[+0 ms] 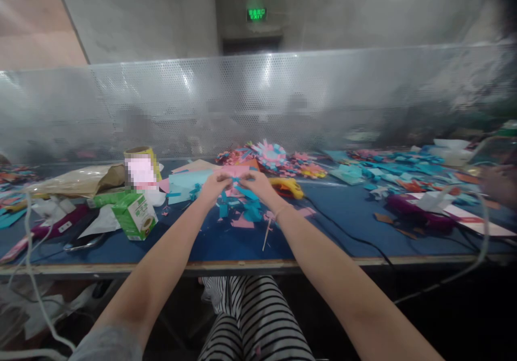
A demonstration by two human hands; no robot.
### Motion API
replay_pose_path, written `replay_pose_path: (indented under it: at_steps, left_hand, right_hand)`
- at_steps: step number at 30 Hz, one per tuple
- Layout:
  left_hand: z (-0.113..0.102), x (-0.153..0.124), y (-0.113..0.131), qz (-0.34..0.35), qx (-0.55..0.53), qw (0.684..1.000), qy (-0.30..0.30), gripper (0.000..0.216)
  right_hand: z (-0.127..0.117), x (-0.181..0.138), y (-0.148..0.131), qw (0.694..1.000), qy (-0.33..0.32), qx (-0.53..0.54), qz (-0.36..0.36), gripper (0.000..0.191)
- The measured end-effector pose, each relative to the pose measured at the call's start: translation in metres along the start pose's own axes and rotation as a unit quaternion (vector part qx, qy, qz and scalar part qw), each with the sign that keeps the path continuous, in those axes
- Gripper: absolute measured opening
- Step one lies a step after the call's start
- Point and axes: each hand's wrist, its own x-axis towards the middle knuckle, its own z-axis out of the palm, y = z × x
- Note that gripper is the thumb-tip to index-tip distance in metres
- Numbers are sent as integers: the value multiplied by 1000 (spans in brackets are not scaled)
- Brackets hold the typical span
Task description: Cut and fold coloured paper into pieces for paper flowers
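Observation:
Both my arms reach out over a blue table [339,226]. My left hand [215,184] and my right hand [258,184] meet above a heap of blue and pink paper scraps [242,207]. Their fingers are pinched together on a small pink piece of paper [236,172] held between them. A thin wooden stick [266,237] lies just below my right wrist. A yellow glue gun [287,186] rests right of my right hand, its black cord [351,238] running off the front edge.
A green carton [135,216], a yellow roll [142,156] and a brown paper bag [81,180] stand at the left. Finished paper flowers [270,156] lie at the back, loose blue paper [388,172] to the right. A perforated screen [258,97] backs the table. Another person's hand [501,183] shows far right.

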Motion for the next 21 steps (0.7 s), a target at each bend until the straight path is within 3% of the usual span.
replay_pose_path:
  at_steps: [9, 21]
  left_hand:
    - [2, -3, 5, -7, 6, 1000, 0, 17]
    - [2, -1, 3, 11, 8, 1000, -3, 17]
  right_hand:
    - [-1, -1, -7, 999, 6, -49, 7, 8]
    - [0, -1, -6, 999, 2, -37, 9, 9]
